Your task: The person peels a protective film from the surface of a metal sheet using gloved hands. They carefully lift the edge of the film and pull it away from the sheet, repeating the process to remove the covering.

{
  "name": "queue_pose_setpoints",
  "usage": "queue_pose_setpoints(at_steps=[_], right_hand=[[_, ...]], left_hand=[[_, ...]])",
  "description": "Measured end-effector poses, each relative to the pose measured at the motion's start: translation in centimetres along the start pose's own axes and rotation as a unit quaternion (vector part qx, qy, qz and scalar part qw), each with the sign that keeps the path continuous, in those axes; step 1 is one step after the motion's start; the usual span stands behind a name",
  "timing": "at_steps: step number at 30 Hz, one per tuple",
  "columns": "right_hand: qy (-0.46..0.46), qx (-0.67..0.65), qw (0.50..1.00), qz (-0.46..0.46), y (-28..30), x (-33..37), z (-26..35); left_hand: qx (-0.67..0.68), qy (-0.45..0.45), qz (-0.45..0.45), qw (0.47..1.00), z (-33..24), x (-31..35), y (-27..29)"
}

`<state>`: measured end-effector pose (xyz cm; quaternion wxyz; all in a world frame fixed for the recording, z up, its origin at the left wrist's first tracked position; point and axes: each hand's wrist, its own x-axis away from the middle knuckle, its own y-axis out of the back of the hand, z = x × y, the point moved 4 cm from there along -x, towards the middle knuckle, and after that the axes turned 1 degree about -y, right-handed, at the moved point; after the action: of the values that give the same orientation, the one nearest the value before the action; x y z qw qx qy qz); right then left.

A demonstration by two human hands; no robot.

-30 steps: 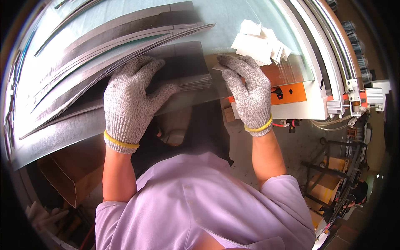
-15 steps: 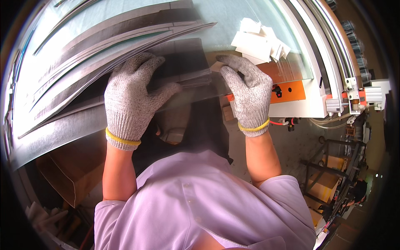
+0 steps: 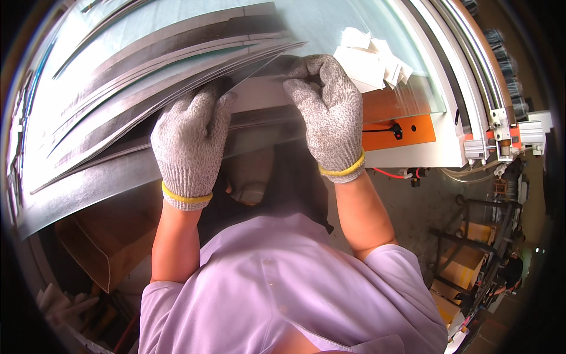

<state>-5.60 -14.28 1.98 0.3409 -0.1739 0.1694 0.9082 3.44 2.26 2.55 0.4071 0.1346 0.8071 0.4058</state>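
The gloved right hand (image 3: 332,115) now sits further left, at the right end of the dark sheets (image 3: 262,114), thumb and fingers curled (can't tell if pinching). The left hand (image 3: 188,141) presses against the fanned upper sheets (image 3: 203,72), grip unclear. White papers (image 3: 361,67) lie beyond, on the glassy tabletop (image 3: 315,26).

On the pale blue-green table (image 3: 321,26) lie charcoal-grey sheets (image 3: 247,25) with lighter edges and, toward its right side, white papers (image 3: 362,66). Over its near edge, the left glove (image 3: 188,138) and right glove (image 3: 335,112) are flecked grey and off-white, each banded yellow at the cuff. Nearer than the table, the shirt (image 3: 295,265) is lilac; by the table's right near corner, a panel (image 3: 377,140) is orange.
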Motion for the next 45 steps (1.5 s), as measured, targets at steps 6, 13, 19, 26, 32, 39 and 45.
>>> queue_pose_setpoints(at_steps=[6, 13, 19, 26, 32, 39, 45], right_hand=[[-0.018, -0.038, 0.999, 0.000, -0.2, -0.6, 0.1], [-0.017, 0.020, 0.998, -0.065, 1.1, -0.9, -1.8], [0.033, 0.174, 0.981, -0.073, 0.1, -1.4, -1.4], [0.033, 0.226, 0.971, -0.063, -0.5, -1.6, -1.7], [0.040, 0.207, 0.976, -0.053, -0.1, -1.3, -2.1], [0.037, 0.200, 0.978, -0.045, -0.1, -1.3, -2.0], [0.037, 0.234, 0.971, -0.043, 0.1, -1.2, -2.0]], left_hand=[[0.141, -0.249, -0.138, 0.948, -2.7, 1.1, 2.0], [0.022, -0.093, 0.040, 0.995, -3.4, 0.0, -2.1], [0.023, -0.121, 0.068, 0.990, -3.0, -2.2, -2.3], [0.055, -0.068, 0.119, 0.989, -2.1, -1.7, -2.8], [0.059, -0.074, 0.121, 0.988, -2.0, -1.2, -2.7], [0.062, -0.091, 0.122, 0.986, -2.0, -1.3, -2.8], [0.046, -0.089, 0.114, 0.988, -2.0, -1.1, -2.9]])
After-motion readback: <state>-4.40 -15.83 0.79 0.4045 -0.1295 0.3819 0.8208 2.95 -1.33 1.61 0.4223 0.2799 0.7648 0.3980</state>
